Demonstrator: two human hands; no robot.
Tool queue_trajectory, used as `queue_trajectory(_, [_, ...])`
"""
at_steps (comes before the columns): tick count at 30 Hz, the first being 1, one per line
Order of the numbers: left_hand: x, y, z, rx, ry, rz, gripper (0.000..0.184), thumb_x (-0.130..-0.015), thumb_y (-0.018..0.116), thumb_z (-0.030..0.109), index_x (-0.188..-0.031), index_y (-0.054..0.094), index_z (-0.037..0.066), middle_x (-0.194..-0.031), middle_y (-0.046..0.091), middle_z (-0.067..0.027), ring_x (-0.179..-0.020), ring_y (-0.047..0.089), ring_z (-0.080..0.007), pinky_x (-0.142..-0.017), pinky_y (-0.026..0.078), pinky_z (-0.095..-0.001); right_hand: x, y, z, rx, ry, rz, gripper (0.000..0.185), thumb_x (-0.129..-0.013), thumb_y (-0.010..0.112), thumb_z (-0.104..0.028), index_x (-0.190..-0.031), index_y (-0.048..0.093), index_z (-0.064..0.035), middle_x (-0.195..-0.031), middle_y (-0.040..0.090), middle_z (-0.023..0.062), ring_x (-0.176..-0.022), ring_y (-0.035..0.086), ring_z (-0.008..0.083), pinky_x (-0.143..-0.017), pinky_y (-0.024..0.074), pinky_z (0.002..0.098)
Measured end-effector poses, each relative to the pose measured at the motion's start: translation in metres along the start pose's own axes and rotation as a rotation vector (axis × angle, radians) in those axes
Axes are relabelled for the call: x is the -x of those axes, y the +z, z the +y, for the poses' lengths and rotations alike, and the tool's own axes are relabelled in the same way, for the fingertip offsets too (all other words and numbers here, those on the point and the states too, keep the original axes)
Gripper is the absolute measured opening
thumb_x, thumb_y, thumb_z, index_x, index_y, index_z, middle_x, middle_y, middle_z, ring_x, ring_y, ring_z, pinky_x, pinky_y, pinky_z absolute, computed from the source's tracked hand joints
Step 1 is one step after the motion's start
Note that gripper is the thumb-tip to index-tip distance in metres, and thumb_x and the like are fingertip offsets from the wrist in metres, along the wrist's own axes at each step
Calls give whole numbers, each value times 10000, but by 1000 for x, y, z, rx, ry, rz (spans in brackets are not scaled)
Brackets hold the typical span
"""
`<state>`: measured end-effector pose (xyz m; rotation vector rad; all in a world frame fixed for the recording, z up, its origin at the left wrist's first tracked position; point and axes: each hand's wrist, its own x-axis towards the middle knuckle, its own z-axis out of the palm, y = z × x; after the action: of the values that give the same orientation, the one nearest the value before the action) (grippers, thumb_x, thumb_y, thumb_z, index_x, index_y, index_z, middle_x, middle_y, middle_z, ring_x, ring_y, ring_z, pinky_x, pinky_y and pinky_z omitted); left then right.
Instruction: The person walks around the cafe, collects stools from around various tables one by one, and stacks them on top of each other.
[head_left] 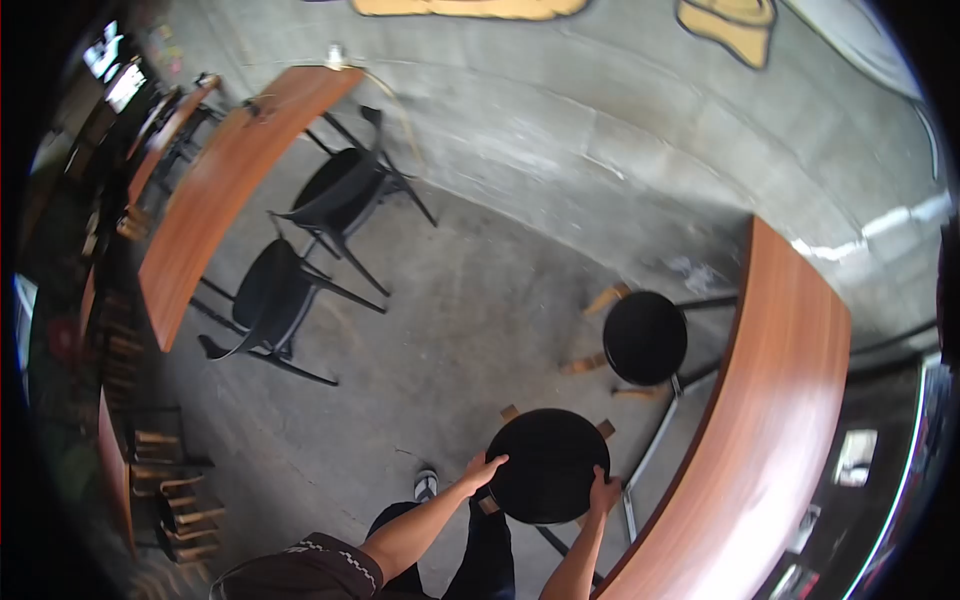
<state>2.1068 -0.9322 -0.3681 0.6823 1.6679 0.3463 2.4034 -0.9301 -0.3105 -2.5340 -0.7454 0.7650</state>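
Note:
A stool point(550, 467) with a round black seat and light wooden legs is in front of my legs, beside the table on the right. My left hand point(482, 472) grips the left edge of its seat, thumb on top. On the opposite edge my right hand point(603, 492) is closed round the rim, its fingers mostly out of sight. Whether the stool's feet touch the floor, I cannot tell. A second black-topped stool point(645, 338) stands farther off, close to the same table.
To my right runs a long brown wooden table point(775, 400) on metal legs. Two black chairs point(345, 190) point(270, 290) stand by another wooden table point(235, 180) on the left. A grey block wall point(560, 130) closes the far side. Upturned wooden-legged stools point(185, 520) are at lower left.

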Motion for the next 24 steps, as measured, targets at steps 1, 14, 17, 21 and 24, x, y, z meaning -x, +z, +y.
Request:
queue_trajectory(1, [34, -30, 25, -33, 10, 47, 748, -801, 645, 614, -1161, 586, -39, -1133, 657, -211, -1111, 612, -337, -926, 468, -431, 21, -11, -26, 11, -95, -35, 587, -766, 721, -477, -802, 579, 92, -803, 603, 295, -809, 597, 452, -777, 461, 518])
queue_trajectory(14, [376, -322, -25, 693, 201, 397, 588, -839, 699, 438, -1192, 637, -28, -1070, 681, -109, -1007, 626, -202, -896, 465, -319, 317, -49, -271, 374, -423, -910, 592, -878, 643, -514, -1209, 634, -23, -1043, 628, 162, -970, 578, 276, -845, 479, 462])
queue_trajectory(17, [473, -367, -58, 1090, 376, 458, 445, -893, 634, 288, -1185, 631, -50, -1056, 673, -105, -1001, 620, -191, -898, 468, -308, 416, -65, -299, 42, -271, -1160, 422, -813, 714, -429, -913, 633, -27, -711, 656, 140, -691, 663, 332, -629, 536, 436])
queue_trajectory(21, [541, -414, -145, 1331, 558, 806, 281, -898, 561, 320, -936, 652, 57, -860, 658, -35, -751, 604, -151, -741, 485, -280, 553, -41, -305, -58, -447, -1467, 372, -811, 725, -308, -1031, 575, -49, -895, 650, 98, -743, 657, 257, -632, 570, 390])
queue_trajectory(24, [617, -448, -180, 1622, 720, 736, 357, -903, 470, 387, -948, 630, 71, -861, 654, -27, -755, 602, -159, -724, 484, -285, 665, -25, -301, -241, -317, -1682, 371, -825, 663, -287, -1054, 619, 2, -940, 667, 131, -817, 662, 258, -745, 568, 387])
